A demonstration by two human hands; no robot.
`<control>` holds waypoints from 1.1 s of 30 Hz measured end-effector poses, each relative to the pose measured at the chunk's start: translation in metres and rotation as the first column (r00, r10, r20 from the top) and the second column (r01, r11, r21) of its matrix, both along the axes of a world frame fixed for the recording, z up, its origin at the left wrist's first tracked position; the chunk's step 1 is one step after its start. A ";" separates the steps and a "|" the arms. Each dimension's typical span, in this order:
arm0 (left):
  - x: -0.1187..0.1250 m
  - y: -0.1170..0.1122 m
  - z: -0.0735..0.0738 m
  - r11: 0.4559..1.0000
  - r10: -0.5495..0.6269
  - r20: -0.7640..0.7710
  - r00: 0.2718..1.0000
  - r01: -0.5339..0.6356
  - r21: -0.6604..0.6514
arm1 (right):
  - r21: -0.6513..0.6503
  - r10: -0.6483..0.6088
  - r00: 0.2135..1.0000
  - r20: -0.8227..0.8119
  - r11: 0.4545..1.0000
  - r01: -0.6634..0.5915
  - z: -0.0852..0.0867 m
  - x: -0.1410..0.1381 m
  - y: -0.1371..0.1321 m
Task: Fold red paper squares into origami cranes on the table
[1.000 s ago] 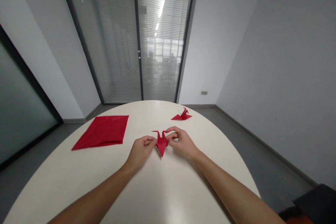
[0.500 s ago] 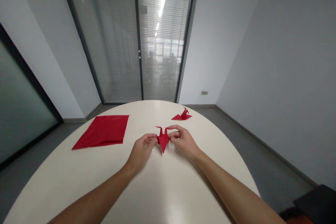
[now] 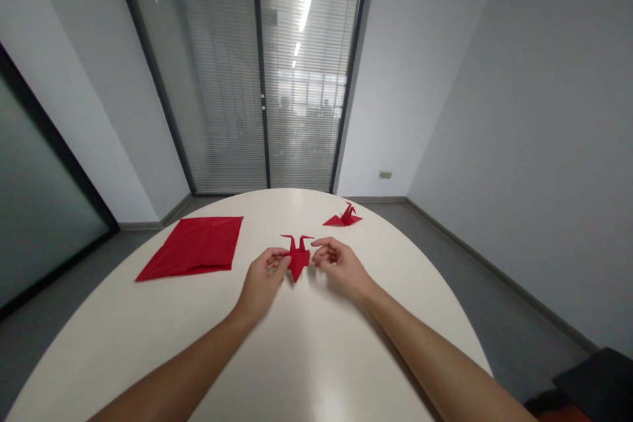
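A red origami crane is pinched at its left side between the thumb and fingers of my left hand. Two thin upright points rise from it with bent tips, one turned left and one right, and a triangular flap points down toward me. My right hand is just right of the crane, its fingers curled but apart, with a small gap to the paper. Farther back on the right stands a second red origami crane with its wings spread.
A red paper sheet lies on the left of the round white table. Behind the table is a glass partition with blinds. A dark object shows at the lower right, beside the table.
My right hand has let go of the crane. The crane has shifted slightly left with my left hand, and its right point now bends outward to the right.
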State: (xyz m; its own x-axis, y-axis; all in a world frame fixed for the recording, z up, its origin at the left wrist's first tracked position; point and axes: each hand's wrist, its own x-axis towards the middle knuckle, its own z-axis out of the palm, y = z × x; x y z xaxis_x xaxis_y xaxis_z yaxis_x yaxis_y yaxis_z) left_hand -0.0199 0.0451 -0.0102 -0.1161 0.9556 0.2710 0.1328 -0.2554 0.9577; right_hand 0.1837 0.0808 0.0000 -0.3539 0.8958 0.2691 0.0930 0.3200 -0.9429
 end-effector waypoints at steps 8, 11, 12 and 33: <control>0.001 -0.002 0.006 0.999 -0.036 -0.016 0.999 0.036 0.030 | -0.115 0.094 0.996 0.006 0.989 -0.092 0.001 -0.005 -0.006; 0.002 -0.003 0.008 0.998 -0.064 -0.012 0.998 0.064 0.007 | -0.113 0.090 0.996 0.002 0.990 -0.090 0.002 -0.007 -0.008; 0.002 -0.004 0.008 0.997 -0.076 -0.005 0.997 0.076 -0.005 | -0.109 0.097 0.995 0.009 0.989 -0.095 0.003 -0.007 -0.009; 0.004 -0.002 0.004 0.988 -0.139 0.043 0.989 0.142 -0.063 | -0.103 0.097 0.978 -0.187 0.988 -0.118 0.000 -0.010 -0.004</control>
State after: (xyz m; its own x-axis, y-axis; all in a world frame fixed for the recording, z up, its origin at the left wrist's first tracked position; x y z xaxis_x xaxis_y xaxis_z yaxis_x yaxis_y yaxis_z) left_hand -0.0161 0.0433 -0.0061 0.0111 0.9787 0.2049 0.0626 -0.2052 0.9767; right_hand 0.1733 0.0765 0.0004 -0.4044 0.8835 0.2364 -0.1111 0.2091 -0.9716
